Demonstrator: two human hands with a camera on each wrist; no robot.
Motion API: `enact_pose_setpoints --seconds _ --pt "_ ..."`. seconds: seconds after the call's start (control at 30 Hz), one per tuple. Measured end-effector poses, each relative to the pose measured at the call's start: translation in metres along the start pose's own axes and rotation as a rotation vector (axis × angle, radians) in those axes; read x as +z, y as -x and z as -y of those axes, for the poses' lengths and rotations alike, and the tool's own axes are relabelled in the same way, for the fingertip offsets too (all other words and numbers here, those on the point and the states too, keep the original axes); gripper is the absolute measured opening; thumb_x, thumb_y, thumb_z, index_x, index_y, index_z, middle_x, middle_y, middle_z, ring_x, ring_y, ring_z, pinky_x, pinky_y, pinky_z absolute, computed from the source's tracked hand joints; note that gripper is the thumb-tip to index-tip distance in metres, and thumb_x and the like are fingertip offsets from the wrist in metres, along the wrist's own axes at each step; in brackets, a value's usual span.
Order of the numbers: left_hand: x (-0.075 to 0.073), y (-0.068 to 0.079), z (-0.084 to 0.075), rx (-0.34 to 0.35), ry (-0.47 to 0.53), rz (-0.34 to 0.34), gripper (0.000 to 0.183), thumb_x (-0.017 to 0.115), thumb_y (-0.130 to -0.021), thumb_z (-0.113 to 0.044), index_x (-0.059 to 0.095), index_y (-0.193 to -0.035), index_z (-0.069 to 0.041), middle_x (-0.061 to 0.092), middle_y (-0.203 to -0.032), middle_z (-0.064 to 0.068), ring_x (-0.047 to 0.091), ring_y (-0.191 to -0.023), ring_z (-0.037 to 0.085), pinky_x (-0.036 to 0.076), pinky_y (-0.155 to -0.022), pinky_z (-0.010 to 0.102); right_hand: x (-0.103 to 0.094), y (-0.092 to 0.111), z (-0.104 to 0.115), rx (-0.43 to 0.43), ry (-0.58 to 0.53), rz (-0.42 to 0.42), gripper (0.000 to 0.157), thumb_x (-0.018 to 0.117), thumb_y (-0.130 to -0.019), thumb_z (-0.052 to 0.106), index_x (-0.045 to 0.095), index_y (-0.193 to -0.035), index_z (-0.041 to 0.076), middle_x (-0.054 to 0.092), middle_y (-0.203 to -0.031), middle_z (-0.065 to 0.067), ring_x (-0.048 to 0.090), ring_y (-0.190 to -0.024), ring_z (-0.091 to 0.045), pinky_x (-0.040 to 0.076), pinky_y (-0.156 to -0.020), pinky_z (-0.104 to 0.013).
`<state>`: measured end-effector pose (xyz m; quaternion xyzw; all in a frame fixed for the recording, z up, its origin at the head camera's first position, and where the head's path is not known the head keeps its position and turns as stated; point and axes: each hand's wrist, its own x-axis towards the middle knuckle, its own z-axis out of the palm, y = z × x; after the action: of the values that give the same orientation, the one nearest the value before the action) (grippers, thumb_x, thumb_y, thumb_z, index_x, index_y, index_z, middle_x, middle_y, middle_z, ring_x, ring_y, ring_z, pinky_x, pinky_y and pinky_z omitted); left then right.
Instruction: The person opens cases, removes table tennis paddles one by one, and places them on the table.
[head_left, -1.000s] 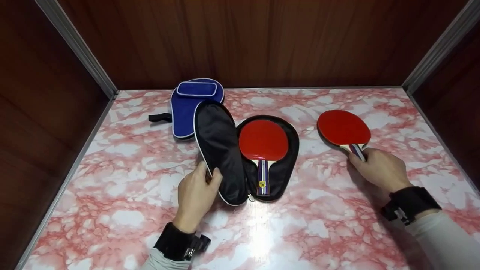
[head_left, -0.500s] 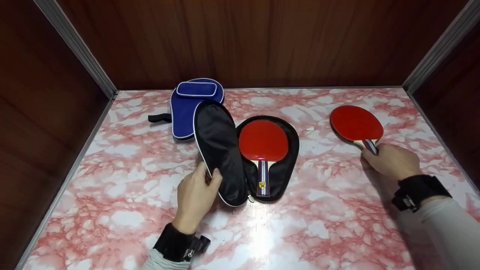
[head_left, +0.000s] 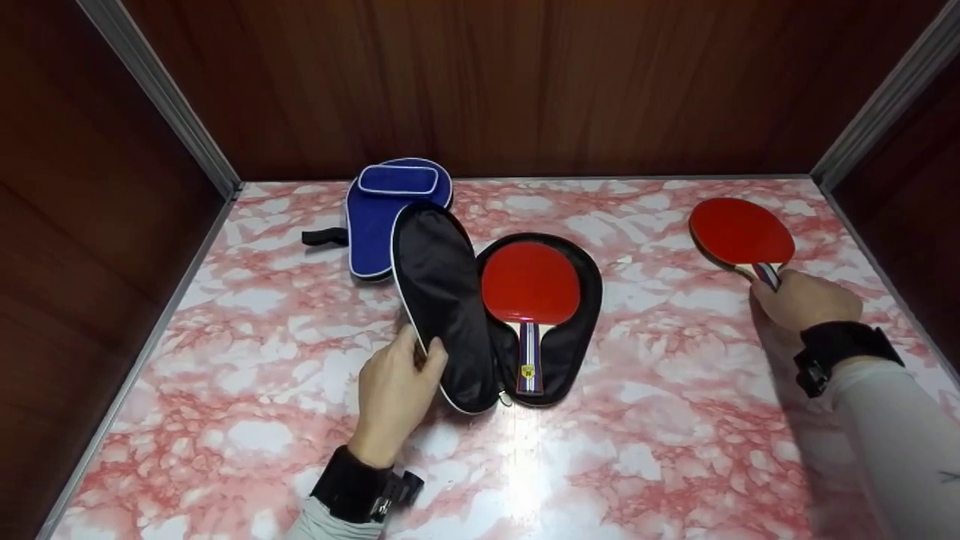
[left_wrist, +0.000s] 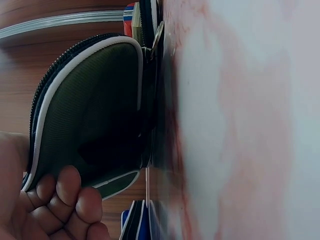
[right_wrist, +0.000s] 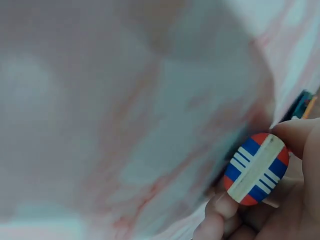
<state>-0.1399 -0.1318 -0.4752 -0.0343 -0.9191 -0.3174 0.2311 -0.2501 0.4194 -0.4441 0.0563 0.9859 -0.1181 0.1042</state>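
There are two red bats [head_left: 531, 281], two bat bags [head_left: 370, 236], two wrist bands [head_left: 351, 486], two hands [head_left: 395, 390] and one table [head_left: 645, 465].

The cased paddle [head_left: 531, 282] and held paddle [head_left: 742, 230] are red; the latter's butt [right_wrist: 256, 169] is banded red, blue and cream. The open case [head_left: 442, 300] is black inside, dark green outside, piped white. The blue case [head_left: 371, 236] is white-piped, its strap [head_left: 325, 237] black. The desk [head_left: 259, 439] is marbled red and white.

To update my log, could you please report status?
Left hand holds black flap; right hand holds red paddle. Second paddle in open case. Flap partly hides blue case.
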Motion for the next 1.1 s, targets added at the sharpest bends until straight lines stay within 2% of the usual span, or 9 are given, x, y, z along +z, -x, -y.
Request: enact_pose_setpoints --seconds 0.37,0.57,0.8,1.1 --pt "0.0 0.001 0.001 0.002 0.0 -0.005 0.031 0.069 -0.1 -0.026 0.051 -0.078 -0.016 0.046 -0.06 -0.003 0.057 -0.055 0.034 0.045 -0.055 0.053 0.002 -0.006 -0.002 0.039 -0.01 -0.056 0.049 0.044 -0.113 0.043 0.051 -0.1 -0.003 0.053 -0.072 -0.015 0.056 -0.071 -0.043 0.044 -0.063 -0.053" --pt "0.0 0.001 0.0 0.018 -0.008 -0.017 0.032 0.069 -0.099 -0.024 0.048 -0.076 -0.016 0.043 -0.059 -0.004 0.054 -0.053 0.03 0.044 -0.053 0.05 0.004 -0.008 -0.005 0.047 -0.004 -0.054 0.05 0.046 -0.114 0.045 0.05 -0.105 -0.004 0.054 -0.074 -0.016 0.057 -0.073 -0.044 0.044 -0.066 -0.055" --pt "0.001 0.001 -0.001 0.02 -0.013 -0.018 0.033 0.069 -0.099 -0.025 0.047 -0.076 -0.016 0.042 -0.058 -0.004 0.055 -0.052 0.032 0.044 -0.052 0.051 0.007 -0.012 -0.011 0.097 -0.008 -0.038 0.052 0.047 -0.114 0.046 0.048 -0.112 -0.006 0.054 -0.077 -0.018 0.055 -0.074 -0.044 0.044 -0.068 -0.054" --pt "0.0 0.001 -0.001 0.009 -0.002 -0.011 0.033 0.069 -0.099 -0.024 0.047 -0.076 -0.016 0.042 -0.059 -0.004 0.053 -0.053 0.031 0.044 -0.053 0.051 0.009 -0.014 -0.014 0.078 -0.015 -0.044 0.054 0.045 -0.115 0.047 0.047 -0.111 -0.007 0.054 -0.076 -0.018 0.056 -0.072 -0.043 0.043 -0.067 -0.054"
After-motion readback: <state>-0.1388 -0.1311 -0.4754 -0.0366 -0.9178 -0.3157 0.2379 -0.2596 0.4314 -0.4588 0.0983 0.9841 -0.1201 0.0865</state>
